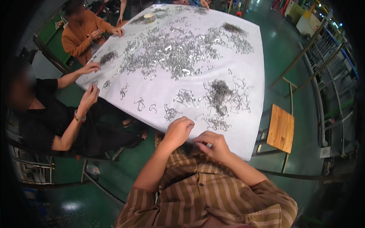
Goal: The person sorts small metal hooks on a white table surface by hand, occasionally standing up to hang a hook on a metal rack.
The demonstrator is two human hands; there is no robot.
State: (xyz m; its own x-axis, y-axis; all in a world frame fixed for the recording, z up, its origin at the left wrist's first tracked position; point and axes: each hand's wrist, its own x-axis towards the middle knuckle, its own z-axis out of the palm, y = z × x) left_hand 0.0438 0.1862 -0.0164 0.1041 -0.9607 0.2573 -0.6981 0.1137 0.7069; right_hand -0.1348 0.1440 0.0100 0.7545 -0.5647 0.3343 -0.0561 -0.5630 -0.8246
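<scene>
My left hand [180, 131] is at the near edge of a table covered with a white cloth [144, 85], its fingers curled together. Beside it, slightly lower and to the right, my right hand [213, 144] has thumb and fingertips pinched. Anything between the fingers of either hand is too small or hidden to make out. Just beyond my hands lie small piles of bent metal wire hooks, one pile [171, 113] ahead of my left hand and another pile [218, 123] ahead of my right. Farther off is a darker, denser heap of hooks [219, 93].
A broad spread of hooks [163, 53] covers the table's middle. At the left edge, a person in black [45, 117] and a person in orange [81, 34] handle hooks. A small tub [149, 17] stands at the far side. A wooden stool [281, 128] is at right.
</scene>
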